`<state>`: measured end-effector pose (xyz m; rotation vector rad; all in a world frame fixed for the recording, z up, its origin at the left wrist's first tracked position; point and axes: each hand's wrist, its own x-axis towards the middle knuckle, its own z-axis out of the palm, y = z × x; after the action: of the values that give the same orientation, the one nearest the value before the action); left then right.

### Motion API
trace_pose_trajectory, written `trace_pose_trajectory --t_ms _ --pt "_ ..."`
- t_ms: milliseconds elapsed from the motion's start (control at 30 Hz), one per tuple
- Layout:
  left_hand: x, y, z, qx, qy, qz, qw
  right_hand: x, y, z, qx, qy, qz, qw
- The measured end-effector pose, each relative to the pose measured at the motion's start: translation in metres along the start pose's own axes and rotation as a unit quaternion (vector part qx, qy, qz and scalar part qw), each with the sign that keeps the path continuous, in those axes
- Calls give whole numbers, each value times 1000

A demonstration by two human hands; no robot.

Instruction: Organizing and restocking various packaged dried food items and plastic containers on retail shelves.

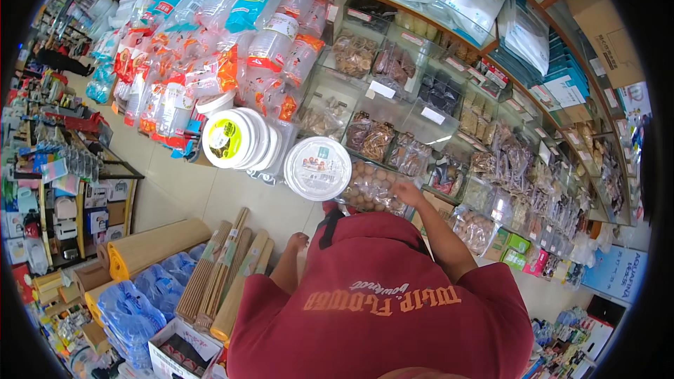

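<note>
My right hand (408, 193) is at the right end of a clear bin of round brown dried goods (371, 187), its fingers bent over the plastic. Whether they pinch anything is too small to tell. Just left of that bin sits a round clear-lidded tub (317, 168) with a printed label. My left hand (298, 242) hangs low beside my dark red shirt (389, 268), over the floor. Its fingers are partly curled, and what they may hold is hidden. A stack of white round tubs (239, 138), the front one with a yellow-green label, lies left of the clear-lidded tub.
Packs of disposable plastic cups and bowls (210, 52) pile up at the upper left. Tiered glass bins (389, 110) of bagged dried foods fill the right. Rolled mats (231, 273) and shrink-wrapped bottles (129, 316) stand at the lower left. Another person (60, 58) is far left.
</note>
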<state>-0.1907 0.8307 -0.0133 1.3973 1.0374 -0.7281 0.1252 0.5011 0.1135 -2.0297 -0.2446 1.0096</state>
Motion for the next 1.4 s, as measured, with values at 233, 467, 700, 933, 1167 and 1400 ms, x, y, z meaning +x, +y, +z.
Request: trace_pose_trajectory --t_ms 233,467,700,933,1167,1400 --pt "15 37 -17 31 -43 18 998 -113 147 18 -276 -61 159 946" --pt "66 48 -28 247 -164 81 952 -157 88 58 227 158 399 874" --pt "72 60 -8 480 -244 250 804 -148 94 94 -146 101 143 974" --pt "59 84 7 635 -272 263 674 -173 85 84 291 275 304 865" --pt "45 76 7 139 -255 79 954 -185 155 101 76 224 207 949" --pt "45 4 40 538 -165 206 801 -227 165 82 221 185 204 936"
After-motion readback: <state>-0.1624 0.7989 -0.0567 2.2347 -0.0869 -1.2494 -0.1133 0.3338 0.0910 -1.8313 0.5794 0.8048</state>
